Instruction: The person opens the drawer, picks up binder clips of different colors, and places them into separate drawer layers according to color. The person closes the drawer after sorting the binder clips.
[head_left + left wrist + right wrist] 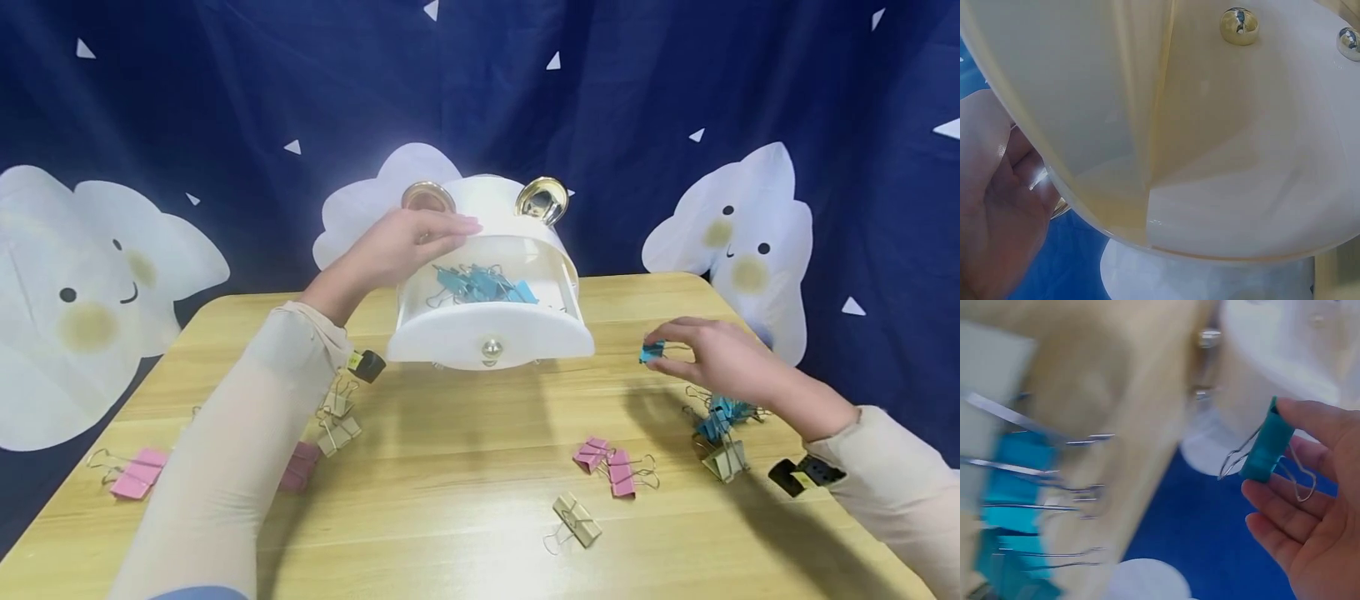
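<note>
"Between the fingers of the right hand [720, 358], what are you seeing?"

"They are pinching a small teal metal binder clip with silver wire handles [1269, 447], holding it above the wood-grain surface [450, 442]."

"And what is lying around those fingers?"

"Below them, toward the wrist, a tangled heap of teal binder clips [722, 417] is resting on the surface, with a cream metal binder clip [725, 461] lying at its near edge. Left of the fingers and nearer the person, two pink metal binder clips [622, 473] are lying together, and a lone tan metal binder clip [577, 518] is lying nearer still."

"How are the fingers of the left hand [408, 242] lying?"

"They are reaching out straight, pressed together, and resting over the top front edge of a glossy white, rounded box [491, 196]. A round, shiny gold ear [546, 202] is sticking up to the right of their tips."

"Is anything showing beneath them?"

"Just below, a white drawer [435, 337] with a round, shiny metallic knob [491, 348] is standing pulled out, and a jumble of teal clips [480, 285] is lying inside it."
</note>
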Demonstrator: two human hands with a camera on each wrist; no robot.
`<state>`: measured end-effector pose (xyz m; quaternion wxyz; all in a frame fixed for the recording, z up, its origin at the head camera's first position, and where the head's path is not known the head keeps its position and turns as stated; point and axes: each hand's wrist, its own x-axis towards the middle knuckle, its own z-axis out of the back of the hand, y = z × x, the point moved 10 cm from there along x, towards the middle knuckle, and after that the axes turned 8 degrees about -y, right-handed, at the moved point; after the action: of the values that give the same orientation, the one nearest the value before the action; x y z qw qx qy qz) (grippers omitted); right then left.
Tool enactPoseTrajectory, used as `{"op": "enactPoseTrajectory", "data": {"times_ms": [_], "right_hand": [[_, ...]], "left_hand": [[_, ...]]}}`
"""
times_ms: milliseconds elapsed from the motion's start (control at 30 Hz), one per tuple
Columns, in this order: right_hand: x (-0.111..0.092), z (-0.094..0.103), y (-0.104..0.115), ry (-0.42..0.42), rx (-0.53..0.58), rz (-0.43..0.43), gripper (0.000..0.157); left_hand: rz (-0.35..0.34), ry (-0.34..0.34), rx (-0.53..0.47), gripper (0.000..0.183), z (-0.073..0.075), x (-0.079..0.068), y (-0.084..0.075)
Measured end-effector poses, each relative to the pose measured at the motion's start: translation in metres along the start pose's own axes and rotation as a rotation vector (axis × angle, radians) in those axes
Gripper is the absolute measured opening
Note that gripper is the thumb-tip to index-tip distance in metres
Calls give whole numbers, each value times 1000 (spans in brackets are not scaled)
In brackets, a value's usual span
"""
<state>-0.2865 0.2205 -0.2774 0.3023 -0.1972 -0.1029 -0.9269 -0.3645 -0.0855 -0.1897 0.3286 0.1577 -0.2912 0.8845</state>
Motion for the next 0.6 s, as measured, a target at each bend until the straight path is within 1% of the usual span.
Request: {"op": "enactPoseTrajectory", "data": {"times_ms": [167,267,333,467,600], "right_hand": [[21,32,26,-114,63,81,22],[33,48,41,-163,90,102,22],[41,57,50,-186,98,93,21],[57,70,68,-219,114,99,22],[72,72,83,-217,140,111,23]], "left_hand": [[6,1,-2,34,0,0,0],[-3,-7,-15,34,1,0,-1],[-18,-12,-15,34,0,0,-1],[-43,-26,-19,34,0,-2,0],[-49,-40,-41,35,-2,-4,1]]}}
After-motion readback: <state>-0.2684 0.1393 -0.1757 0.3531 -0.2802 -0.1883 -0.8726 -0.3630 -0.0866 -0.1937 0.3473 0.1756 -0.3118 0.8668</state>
